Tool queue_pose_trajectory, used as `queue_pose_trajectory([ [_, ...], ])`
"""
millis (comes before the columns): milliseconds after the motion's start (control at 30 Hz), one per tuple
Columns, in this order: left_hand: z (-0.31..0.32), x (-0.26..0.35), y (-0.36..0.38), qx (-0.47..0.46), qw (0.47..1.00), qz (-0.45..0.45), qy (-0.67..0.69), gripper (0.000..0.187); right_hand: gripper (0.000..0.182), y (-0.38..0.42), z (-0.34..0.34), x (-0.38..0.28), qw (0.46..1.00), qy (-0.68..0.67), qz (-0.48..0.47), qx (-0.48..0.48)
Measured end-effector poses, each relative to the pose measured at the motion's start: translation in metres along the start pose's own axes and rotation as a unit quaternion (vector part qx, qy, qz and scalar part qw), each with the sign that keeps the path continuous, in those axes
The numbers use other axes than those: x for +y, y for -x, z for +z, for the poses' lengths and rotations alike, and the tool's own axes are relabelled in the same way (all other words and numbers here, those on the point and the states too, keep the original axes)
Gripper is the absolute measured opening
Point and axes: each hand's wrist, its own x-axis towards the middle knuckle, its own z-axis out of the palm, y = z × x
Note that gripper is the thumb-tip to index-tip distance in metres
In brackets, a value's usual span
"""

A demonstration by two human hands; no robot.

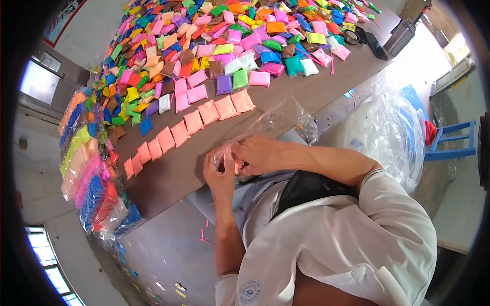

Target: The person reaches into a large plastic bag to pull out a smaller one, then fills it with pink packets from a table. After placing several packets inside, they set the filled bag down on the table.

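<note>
Both hands are together just off the worktop's near edge (168, 178), over my lap. My left hand (221, 176) is curled, with thumb and fingers pinched on the lower rim of the clear plastic bag (278, 120). My right hand (261, 154) is closed over the same rim from above, knuckles up. Neither hand is spread, and the two are almost touching. Something pink (236, 164) shows between them. It looks like one of the clay packets, though I can't tell how much of it is inside the bag.

The bag balloons up and away from my hands, towards the worktop's edge. I reckon the trick here is to hold the mouth taut with the left and guide with the right, so the film doesn't fold shut.

On the worktop, a row of salmon-pink packets (196, 121) runs parallel to the near edge. The heap of mixed-colour packets (214, 46) lies beyond it.
</note>
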Motion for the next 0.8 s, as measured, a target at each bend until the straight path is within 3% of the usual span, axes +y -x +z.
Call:
queue_pose_trajectory([
  [200,0.005,-0.007,0.003,0.006,0.999,0.035,-0.008,0.036,0.033,0.017,-0.014,0.004,1.0,-0.027,0.001,0.002],
  [300,0.007,-0.011,0.003,0.0,1.0,-0.003,-0.002,0.035,0.032,0.016,-0.006,0.012,1.0,-0.013,0.002,-0.003],
  [400,0.003,-0.007,0.002,0.017,0.998,0.066,-0.002,0.035,0.033,0.01,-0.001,0.012,1.0,-0.012,-0.005,0.005],
  [633,-0.003,-0.006,0.006,0.0,0.998,-0.004,0.064,0.04,0.036,0.0,0.01,0.006,0.993,0.0,-0.061,0.102],
  [800,-0.007,-0.011,0.007,-0.019,0.994,-0.066,0.082,0.034,0.038,-0.005,0.011,0.012,0.996,-0.045,-0.047,0.054],
])
